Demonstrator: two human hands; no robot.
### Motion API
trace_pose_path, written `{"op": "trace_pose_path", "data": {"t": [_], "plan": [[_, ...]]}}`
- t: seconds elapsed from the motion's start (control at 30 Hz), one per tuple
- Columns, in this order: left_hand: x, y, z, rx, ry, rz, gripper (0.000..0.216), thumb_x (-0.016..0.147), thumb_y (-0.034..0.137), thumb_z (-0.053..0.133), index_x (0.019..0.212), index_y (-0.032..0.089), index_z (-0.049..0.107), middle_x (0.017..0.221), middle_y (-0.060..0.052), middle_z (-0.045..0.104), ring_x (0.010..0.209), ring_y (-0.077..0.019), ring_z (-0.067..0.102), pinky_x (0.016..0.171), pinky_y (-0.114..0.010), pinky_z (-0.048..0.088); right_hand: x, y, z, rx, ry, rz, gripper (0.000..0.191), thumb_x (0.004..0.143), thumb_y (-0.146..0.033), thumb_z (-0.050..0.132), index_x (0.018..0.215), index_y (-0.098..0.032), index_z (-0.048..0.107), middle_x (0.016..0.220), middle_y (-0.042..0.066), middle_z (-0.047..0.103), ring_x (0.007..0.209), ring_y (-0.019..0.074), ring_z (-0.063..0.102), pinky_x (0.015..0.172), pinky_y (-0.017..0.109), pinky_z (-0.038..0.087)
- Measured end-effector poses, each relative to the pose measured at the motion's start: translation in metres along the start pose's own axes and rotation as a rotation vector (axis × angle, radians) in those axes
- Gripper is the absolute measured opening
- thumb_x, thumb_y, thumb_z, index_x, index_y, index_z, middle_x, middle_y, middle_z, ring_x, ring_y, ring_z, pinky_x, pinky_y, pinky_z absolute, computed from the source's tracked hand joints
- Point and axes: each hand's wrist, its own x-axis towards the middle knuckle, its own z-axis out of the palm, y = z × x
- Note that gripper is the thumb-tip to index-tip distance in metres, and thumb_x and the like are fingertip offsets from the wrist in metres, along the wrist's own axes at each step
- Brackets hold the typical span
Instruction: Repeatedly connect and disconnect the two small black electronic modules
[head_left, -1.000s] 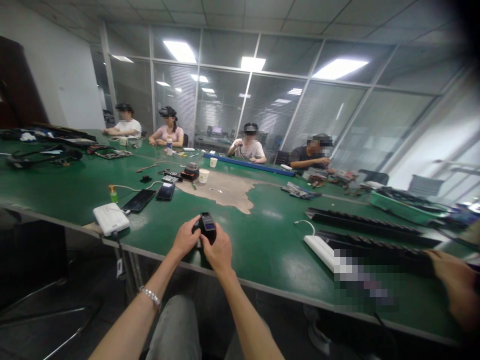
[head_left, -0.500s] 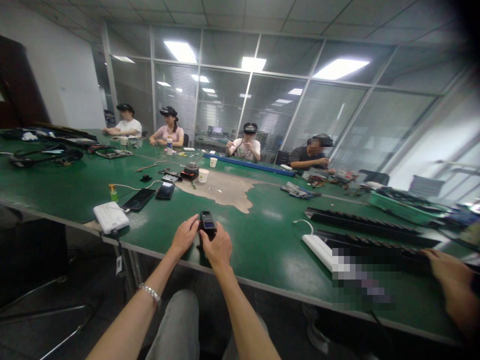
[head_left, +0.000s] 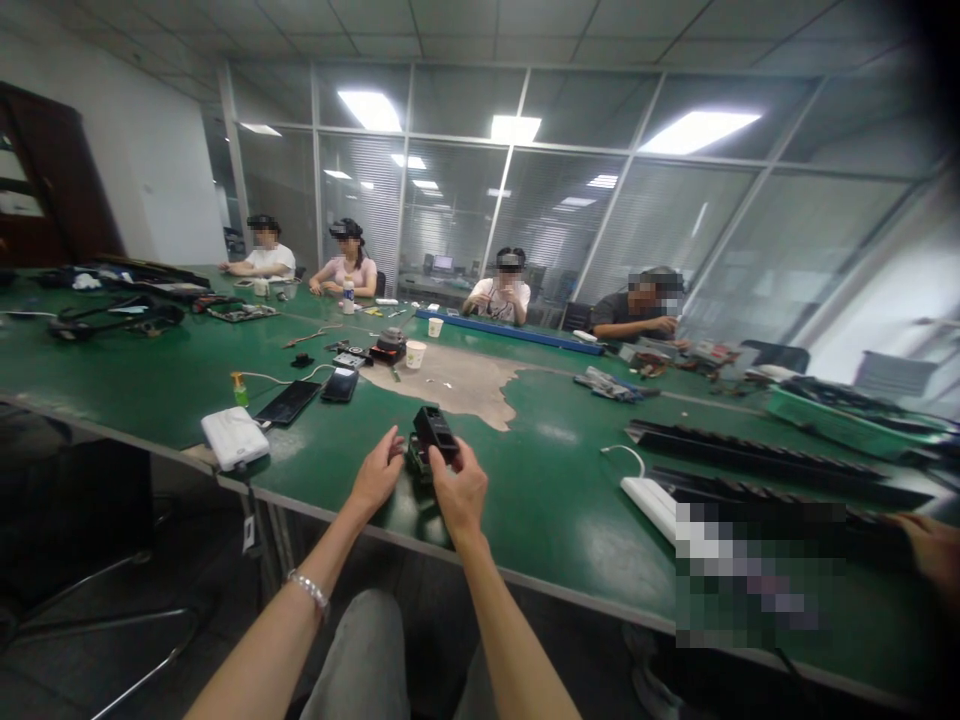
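Note:
My right hand grips a black rectangular plastic housing, tilted over the table in front of me. Just below and left of the housing shows a dark inner part; whether the two are joined I cannot tell. My left hand is beside this part on its left, fingers stretched out and slightly apart, with nothing visible in it. A small gap seems to lie between its fingertips and the black housing.
On the green table, a white power bank and two phones lie left. Paper cups stand beyond. Rightward are a white power strip, black slotted rails and a co-worker's hand. Several people sit opposite.
The black housing has turned and tilted up in my right hand, exposing the dark part below it. My left hand has come away from it. The view has shifted slightly left.

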Motion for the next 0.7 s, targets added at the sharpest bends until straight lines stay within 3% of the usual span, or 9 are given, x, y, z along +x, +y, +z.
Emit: {"op": "trace_pose_path", "data": {"t": [0.17, 0.3, 0.47, 0.7], "plan": [[0.000, 0.008, 0.001, 0.309, -0.140, 0.035, 0.091, 0.072, 0.025, 0.054, 0.152, 0.014, 0.012, 0.150, -0.014, 0.039, 0.138, -0.0261, 0.039, 0.117, -0.045, 0.020, 0.026, 0.025, -0.016, -0.067, 0.043, 0.055, 0.048, 0.085, -0.047, 0.055, 0.121, -0.016, 0.060, 0.104, 0.010, 0.070, 0.088, 0.0208, 0.065, 0.079, 0.029, 0.046], [-0.001, 0.011, 0.003, 0.396, -0.185, 0.060, 0.111, 0.071, 0.044, 0.061, 0.152, 0.012, -0.007, 0.153, -0.020, 0.031, 0.143, -0.0305, 0.029, 0.117, -0.051, 0.012, 0.028, 0.050, -0.015, -0.171, 0.010, 0.148, 0.047, 0.084, -0.043, 0.055, 0.121, -0.014, 0.059, 0.098, 0.013, 0.070, 0.087, 0.0237, 0.065, 0.077, 0.031, 0.046], [0.000, 0.008, 0.009, 0.479, -0.194, 0.066, 0.132, 0.061, 0.070, 0.065, 0.151, 0.006, -0.008, 0.152, -0.026, 0.028, 0.143, -0.0361, 0.024, 0.116, -0.057, 0.005, 0.019, 0.061, -0.008, -0.305, -0.025, 0.175, 0.051, 0.083, -0.041, 0.057, 0.123, -0.009, 0.057, 0.098, 0.018, 0.068, 0.091, 0.0298, 0.063, 0.079, 0.036, 0.045], [0.018, 0.007, 0.014, 0.513, -0.196, -0.030, 0.137, 0.053, 0.073, 0.069, 0.151, 0.011, -0.004, 0.146, -0.026, 0.039, 0.138, -0.0406, 0.031, 0.112, -0.059, 0.012, 0.018, 0.067, -0.007, -0.381, -0.017, 0.057, 0.068, 0.080, -0.043, 0.062, 0.132, -0.002, 0.048, 0.118, 0.023, 0.061, 0.107, 0.0345, 0.055, 0.092, 0.042, 0.041]]}}
